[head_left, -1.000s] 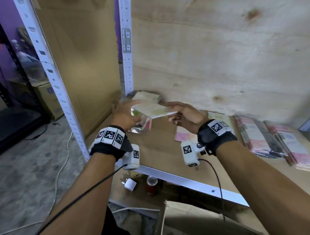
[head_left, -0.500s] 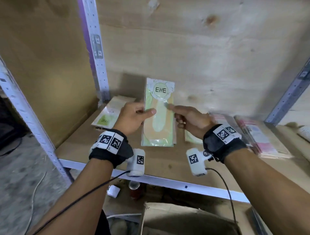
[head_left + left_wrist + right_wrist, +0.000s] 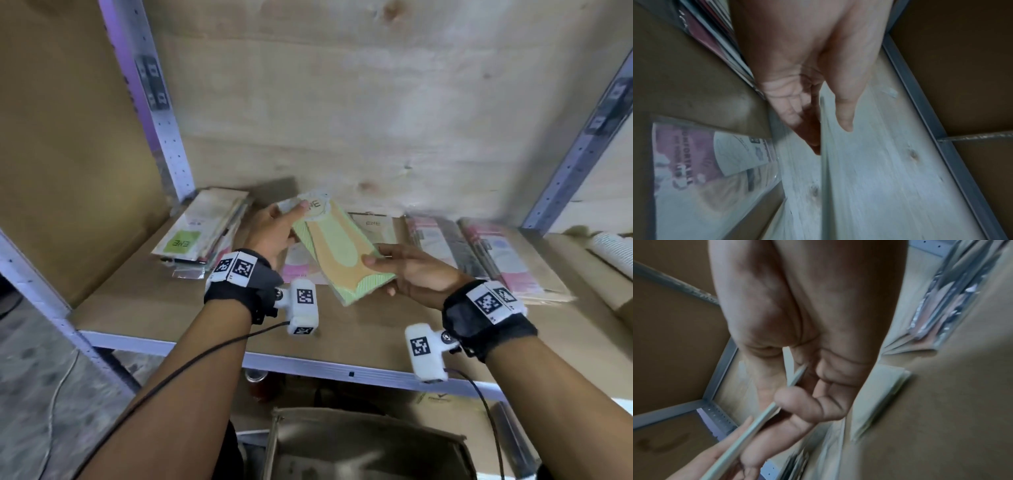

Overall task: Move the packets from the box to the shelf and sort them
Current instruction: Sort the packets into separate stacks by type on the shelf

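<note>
Both hands hold a green-and-orange packet (image 3: 337, 245) marked ENE, tilted above the wooden shelf (image 3: 164, 301). My left hand (image 3: 274, 229) pinches its far top corner, thumb on the label. My right hand (image 3: 407, 270) grips its near right edge. In the left wrist view the packet (image 3: 823, 170) shows edge-on between thumb and fingers. In the right wrist view the packet (image 3: 756, 418) is pinched under the thumb (image 3: 797, 399). The cardboard box (image 3: 363, 445) sits open below the shelf.
A stack of green-label packets (image 3: 202, 233) lies at the shelf's back left. A beige ENE packet (image 3: 373, 226) and pink packets (image 3: 493, 257) lie to the right. Metal uprights (image 3: 150, 102) frame the bay. A plywood back panel (image 3: 342, 120) closes it.
The packet has gone from upright and facing me to tilted flatter, its top toward the back left. My right hand slid from its upper edge down to its near right edge.
</note>
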`<state>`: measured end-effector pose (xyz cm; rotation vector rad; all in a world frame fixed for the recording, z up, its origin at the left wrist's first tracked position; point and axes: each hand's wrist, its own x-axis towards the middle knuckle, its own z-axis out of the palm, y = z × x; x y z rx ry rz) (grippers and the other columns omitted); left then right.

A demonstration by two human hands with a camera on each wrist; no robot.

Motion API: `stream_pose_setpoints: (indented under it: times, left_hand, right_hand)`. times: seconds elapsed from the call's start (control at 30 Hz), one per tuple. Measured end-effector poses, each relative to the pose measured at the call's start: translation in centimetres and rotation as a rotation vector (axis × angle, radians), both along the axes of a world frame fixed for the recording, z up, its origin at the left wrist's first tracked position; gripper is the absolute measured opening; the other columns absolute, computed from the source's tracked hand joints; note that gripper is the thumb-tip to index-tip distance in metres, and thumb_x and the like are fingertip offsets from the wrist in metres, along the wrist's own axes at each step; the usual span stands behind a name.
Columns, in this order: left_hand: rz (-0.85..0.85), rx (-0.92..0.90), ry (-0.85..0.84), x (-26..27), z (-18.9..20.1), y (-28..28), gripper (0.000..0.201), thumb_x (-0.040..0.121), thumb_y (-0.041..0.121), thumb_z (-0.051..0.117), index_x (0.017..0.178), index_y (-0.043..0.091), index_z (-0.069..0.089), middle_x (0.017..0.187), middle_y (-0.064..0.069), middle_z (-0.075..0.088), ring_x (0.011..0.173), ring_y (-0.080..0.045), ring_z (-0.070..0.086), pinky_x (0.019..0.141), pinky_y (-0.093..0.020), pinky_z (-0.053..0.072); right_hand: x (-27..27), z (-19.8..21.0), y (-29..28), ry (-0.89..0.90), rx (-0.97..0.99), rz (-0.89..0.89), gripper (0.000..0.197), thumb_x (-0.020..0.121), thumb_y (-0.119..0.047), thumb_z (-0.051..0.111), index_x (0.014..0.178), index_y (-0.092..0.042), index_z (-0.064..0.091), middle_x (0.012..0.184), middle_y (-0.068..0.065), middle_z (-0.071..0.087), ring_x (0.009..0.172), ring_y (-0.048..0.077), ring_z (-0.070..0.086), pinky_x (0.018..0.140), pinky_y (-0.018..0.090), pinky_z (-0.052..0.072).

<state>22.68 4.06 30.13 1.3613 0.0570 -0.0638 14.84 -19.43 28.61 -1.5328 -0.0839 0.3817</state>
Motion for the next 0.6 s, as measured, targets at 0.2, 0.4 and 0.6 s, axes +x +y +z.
stream_pose_setpoints:
  times: [0.2, 0.4, 0.6]
  left_hand:
    - [0.000, 0.152, 0.071, 1.4, -0.9, 0.4, 0.033, 0.091, 0.034, 0.071, 0.111, 0.008, 0.071, 0.105, -0.007, 0.077, 0.090, -0.016, 0.073, 0.058, -0.020, 0.056]
    - [-0.144, 0.038, 0.099, 1.4, -1.9, -0.7, 0.028, 0.093, 0.038, 0.067, 0.081, 0.016, 0.080, 0.084, 0.000, 0.079, 0.070, -0.010, 0.071, 0.064, -0.022, 0.058]
    - [-0.091, -0.127, 0.119, 1.4, -2.4, -1.3, 0.024, 0.088, 0.036, 0.073, 0.099, 0.014, 0.073, 0.100, -0.006, 0.079, 0.085, -0.014, 0.074, 0.071, -0.025, 0.060]
  right_hand:
    - [-0.6, -1.2, -1.4, 0.024, -0.104, 0.023, 0.018, 0.091, -0.020, 0.068, 0.109, -0.018, 0.065, 0.100, -0.001, 0.077, 0.073, 0.016, 0.051, 0.047, 0.021, 0.042]
    - [-1.3, -1.0, -3.0, -0.041, -0.122, -0.049, 0.040, 0.092, -0.015, 0.067, 0.128, 0.000, 0.056, 0.103, 0.008, 0.072, 0.078, 0.012, 0.063, 0.047, 0.021, 0.047]
    - [-1.9, -0.8, -3.2, 0.010, -0.003, -0.083, 0.029, 0.096, -0.014, 0.062, 0.125, -0.010, 0.058, 0.107, 0.010, 0.069, 0.080, 0.018, 0.062, 0.053, 0.024, 0.052]
